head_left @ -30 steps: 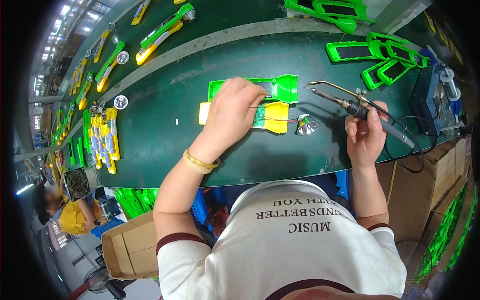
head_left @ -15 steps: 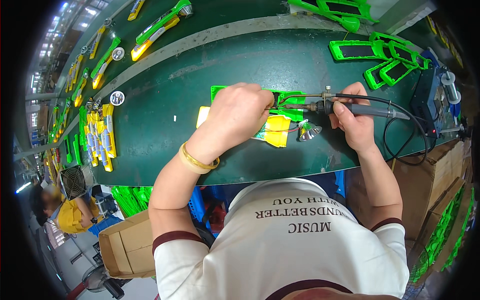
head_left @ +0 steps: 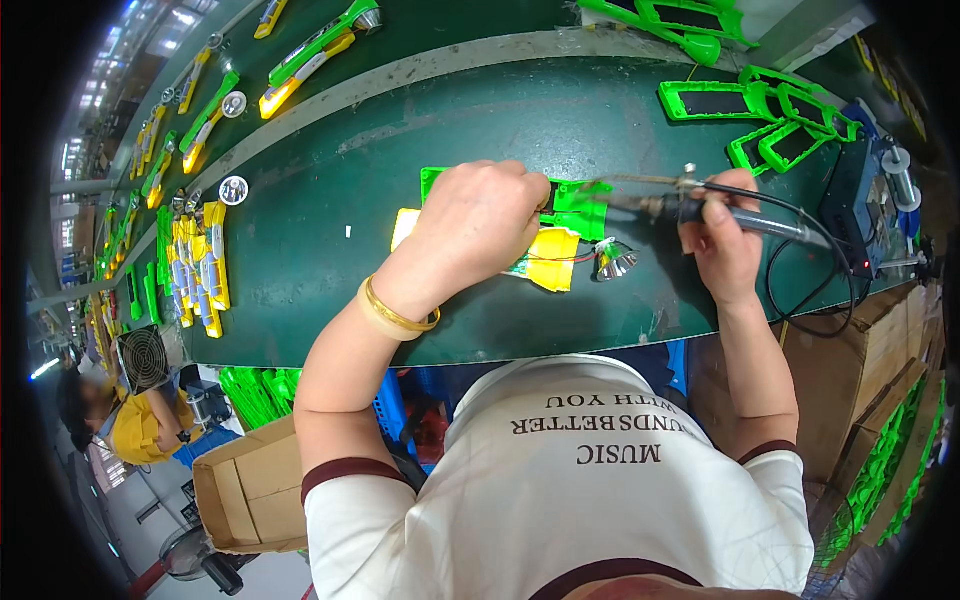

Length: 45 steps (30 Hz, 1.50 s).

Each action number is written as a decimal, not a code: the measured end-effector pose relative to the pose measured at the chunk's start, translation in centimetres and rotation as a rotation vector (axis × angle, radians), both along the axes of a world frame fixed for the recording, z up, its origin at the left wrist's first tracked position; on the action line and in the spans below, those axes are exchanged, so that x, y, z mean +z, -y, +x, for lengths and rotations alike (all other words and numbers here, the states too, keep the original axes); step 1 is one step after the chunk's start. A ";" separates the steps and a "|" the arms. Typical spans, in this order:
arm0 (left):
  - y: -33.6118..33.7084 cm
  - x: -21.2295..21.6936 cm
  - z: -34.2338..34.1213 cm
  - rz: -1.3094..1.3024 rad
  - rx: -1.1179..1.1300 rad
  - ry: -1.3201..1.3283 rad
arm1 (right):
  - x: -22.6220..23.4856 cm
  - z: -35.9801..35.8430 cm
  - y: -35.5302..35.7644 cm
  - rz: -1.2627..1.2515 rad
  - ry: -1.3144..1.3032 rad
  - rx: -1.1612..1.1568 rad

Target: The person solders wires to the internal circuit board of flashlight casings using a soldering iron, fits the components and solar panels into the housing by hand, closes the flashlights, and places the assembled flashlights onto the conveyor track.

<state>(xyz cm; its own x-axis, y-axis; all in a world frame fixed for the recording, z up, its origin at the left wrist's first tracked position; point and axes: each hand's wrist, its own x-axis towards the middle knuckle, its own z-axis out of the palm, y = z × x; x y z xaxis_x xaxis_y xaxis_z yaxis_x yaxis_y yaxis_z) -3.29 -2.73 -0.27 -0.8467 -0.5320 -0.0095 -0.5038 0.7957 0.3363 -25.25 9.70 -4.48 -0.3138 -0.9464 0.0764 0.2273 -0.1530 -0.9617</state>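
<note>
My right hand (head_left: 728,262) grips a soldering iron (head_left: 778,226) with a thin metal feed tube along it. Motion smears the iron's tip, which points left above the right end of a green plastic casing half (head_left: 585,222). My left hand (head_left: 480,218) lies over the casing's middle, its fingers pinched together; what they hold is hidden. Below the green half, partly under my left hand, sits a yellow casing half (head_left: 555,265) with a bit of green circuit board showing. Thin wires run from it to a small silver lamp reflector (head_left: 616,262) at its right.
Several green casings with dark panels (head_left: 710,100) lie at the far right, before the blue soldering station (head_left: 850,200) and a solder spool (head_left: 900,178). Yellow parts (head_left: 205,270) are stacked at left. Assembled green-yellow torches (head_left: 315,60) rest beyond a grey strip. A cardboard box (head_left: 250,495) stands lower left.
My right hand has drawn the soldering iron slightly right and tilted it, its tip lifting away from the fingers of my left hand. The left hand has barely moved.
</note>
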 end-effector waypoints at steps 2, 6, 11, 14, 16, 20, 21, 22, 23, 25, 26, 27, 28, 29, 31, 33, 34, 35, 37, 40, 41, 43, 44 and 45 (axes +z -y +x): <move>-0.1 0.1 0.0 0.006 -0.007 -0.023 | 1.0 0.7 0.4 -0.041 0.030 -0.017; -0.1 0.0 -0.1 -0.005 -0.012 -0.030 | 2.2 3.2 2.0 0.020 0.174 0.009; -0.1 -0.1 -0.2 0.025 -0.009 -0.041 | 0.7 3.7 3.1 0.057 0.198 0.064; -0.9 -0.4 -0.6 0.022 -0.051 -0.048 | 0.5 3.0 2.1 0.041 0.170 0.044; -1.3 -0.4 -0.9 0.028 -0.060 -0.056 | 0.5 2.5 1.4 0.071 0.167 0.019; -1.6 -0.5 -1.0 0.051 -0.051 -0.045 | 0.5 3.0 1.3 0.044 0.149 0.001; -1.7 -0.4 -0.9 0.061 -0.032 -0.037 | 0.5 3.1 1.3 0.051 0.162 0.002; -1.7 -0.4 -0.8 0.061 -0.032 -0.035 | 0.4 3.1 1.3 0.051 0.165 0.001; -1.8 -0.4 -0.6 0.058 -0.032 -0.047 | 0.4 3.2 1.3 0.051 0.164 0.003; -1.9 -0.1 -0.5 0.056 -0.038 -0.062 | 0.4 2.8 1.2 0.051 0.162 -0.002; -1.9 0.4 0.0 0.059 0.009 -0.224 | 0.3 2.7 1.2 0.051 0.155 -0.004; -1.7 0.9 0.4 0.065 0.051 -0.384 | 0.0 2.5 1.1 0.052 0.149 -0.013; -1.3 1.7 1.5 0.072 0.052 -0.292 | 0.0 2.6 1.1 0.053 0.153 -0.020; -1.7 1.8 2.4 0.394 0.255 -0.376 | 0.0 2.8 1.2 0.053 0.148 -0.027; -1.9 2.9 3.5 1.051 0.588 -0.458 | -0.3 2.5 1.4 0.053 0.140 -0.031; -2.4 1.7 3.5 1.230 0.596 -0.739 | -0.7 2.0 1.4 0.006 -0.024 -0.092; -2.7 1.1 3.7 1.396 0.594 -1.030 | -0.3 2.4 1.5 -0.024 0.013 -0.141; -2.8 0.8 4.1 1.445 0.562 -1.081 | 0.2 2.5 1.3 0.004 0.047 -0.140; -2.9 0.6 4.0 1.470 0.591 -1.133 | 1.5 3.0 1.1 0.036 0.112 -0.191; -2.2 -0.1 4.8 1.332 0.595 -1.014 | 1.6 3.3 1.1 -0.067 0.012 -0.072; -1.8 -0.3 5.1 1.170 0.566 -0.845 | 1.7 3.7 1.0 -0.027 -0.018 -0.051; -0.8 -0.3 5.0 0.830 0.490 -0.655 | 2.4 4.8 1.4 0.072 0.006 -0.002; -0.2 -0.3 4.9 0.493 0.406 -0.460 | 2.7 5.2 1.7 0.123 0.025 0.006; 0.6 -0.5 4.8 0.216 0.258 -0.382 | 2.2 5.5 1.9 0.112 0.008 0.025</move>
<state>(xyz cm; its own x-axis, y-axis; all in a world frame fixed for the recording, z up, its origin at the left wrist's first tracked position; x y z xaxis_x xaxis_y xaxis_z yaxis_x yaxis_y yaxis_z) 1.50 -3.38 -0.79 -0.6524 -0.7443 0.1427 -0.4834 0.5537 0.6780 -19.78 7.80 -2.25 -0.2903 -0.9564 -0.0323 0.2374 -0.0393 -0.9706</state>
